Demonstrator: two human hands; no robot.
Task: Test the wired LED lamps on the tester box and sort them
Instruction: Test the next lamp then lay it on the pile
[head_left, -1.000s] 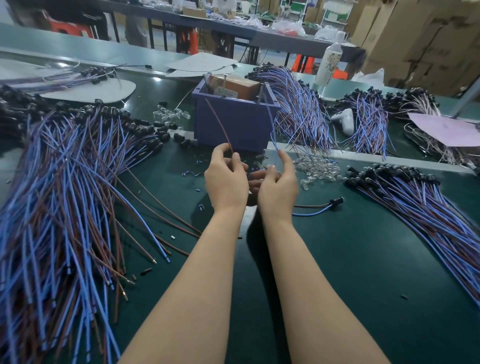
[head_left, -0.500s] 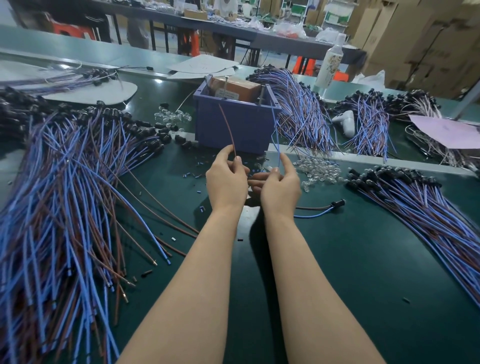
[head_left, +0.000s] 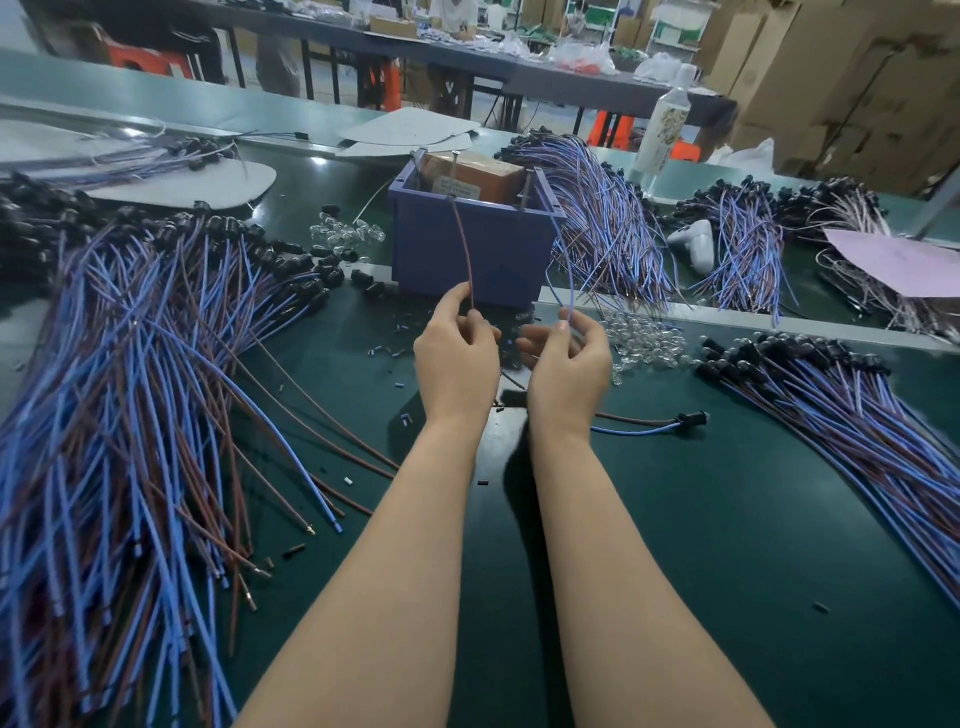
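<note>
My left hand (head_left: 454, 358) pinches a brown wire (head_left: 464, 249) that rises to a metal pin at the top of the purple tester box (head_left: 470, 249). My right hand (head_left: 569, 364) pinches a blue wire (head_left: 563, 260) that arches up to the box's right rim. The lamp at the wires' lower end is hidden behind my hands. One wired lamp (head_left: 649, 423) lies alone on the green mat to the right of my right wrist. A large heap of blue and brown wired lamps (head_left: 130, 389) fills the left side. Another pile (head_left: 852, 415) lies at right.
Clear loose LED bulbs (head_left: 644, 340) sit right of the box, more bulbs (head_left: 345, 234) to its left. Further bundles (head_left: 608, 223) lie behind the box, with a white bottle (head_left: 662, 127), a pink sheet (head_left: 893, 262) and cardboard pieces (head_left: 410, 130) beyond.
My hands have drawn apart a little, and the two wires now spread wider up to the box. The blue wire's end has reached the right rim.
</note>
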